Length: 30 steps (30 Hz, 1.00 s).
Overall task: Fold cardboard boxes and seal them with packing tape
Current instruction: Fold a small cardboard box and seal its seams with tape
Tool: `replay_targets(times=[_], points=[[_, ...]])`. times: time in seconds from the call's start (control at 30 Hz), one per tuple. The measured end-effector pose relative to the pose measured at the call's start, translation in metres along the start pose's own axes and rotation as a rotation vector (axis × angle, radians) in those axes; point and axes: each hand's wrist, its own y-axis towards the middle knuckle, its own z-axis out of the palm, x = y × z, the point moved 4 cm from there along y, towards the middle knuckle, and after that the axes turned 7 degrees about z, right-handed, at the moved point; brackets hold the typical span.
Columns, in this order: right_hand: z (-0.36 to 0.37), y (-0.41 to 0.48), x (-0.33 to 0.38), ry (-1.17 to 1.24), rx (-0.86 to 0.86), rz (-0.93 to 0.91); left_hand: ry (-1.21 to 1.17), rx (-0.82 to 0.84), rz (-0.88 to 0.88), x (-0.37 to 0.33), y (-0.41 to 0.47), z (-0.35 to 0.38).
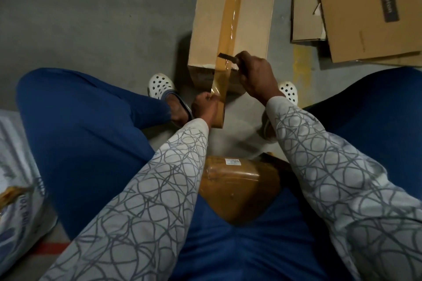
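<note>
a grey concrete floor (91, 18) fills the view, with the person's knees in blue trousers (80, 132) spread to either side. flattened cardboard (365, 18) lies stacked at the far right. the box (210, 25) stands closed on the floor between the feet, which are in white clogs (159, 85). a brown tape strip (230, 13) runs along the box's top seam from the far edge to the near one. a printed sack (18, 178) lies at the left edge. a parcel (237, 187) wrapped in brown tape sits close in between the thighs. from the near edge of the box the strip runs taut down to the roll (219, 116), held just in front of the box. the left hand (204, 107) grips the roll, fingers curled round it. the right hand (257, 75) is closed in a fist round the handle of a cutter, and its dark blade (226, 56) lies across the strip at the box's near top edge.
</note>
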Motion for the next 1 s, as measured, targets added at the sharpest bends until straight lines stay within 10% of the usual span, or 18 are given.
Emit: replay_targets(times=[0.17,0.27,0.33,0.67,1.0], points=[[0.019,-0.013,0.014,-0.154,0.057,-0.212,-0.020,-0.002,-0.022,0.000,-0.001,0.001],[0.043,-0.062,-0.055,-0.677,0.586,0.166,0.005,0.024,-0.002,0.003,-0.005,0.000],[0.037,-0.078,-0.082,-0.699,0.626,0.345,0.005,0.020,0.016,0.001,-0.005,-0.002],[0.028,-0.038,-0.015,-0.108,-0.004,0.217,-0.001,-0.025,-0.065,0.007,-0.009,-0.010],[0.047,0.009,0.000,-0.089,-0.120,0.007,-0.042,-0.058,-0.022,0.005,-0.001,-0.011]])
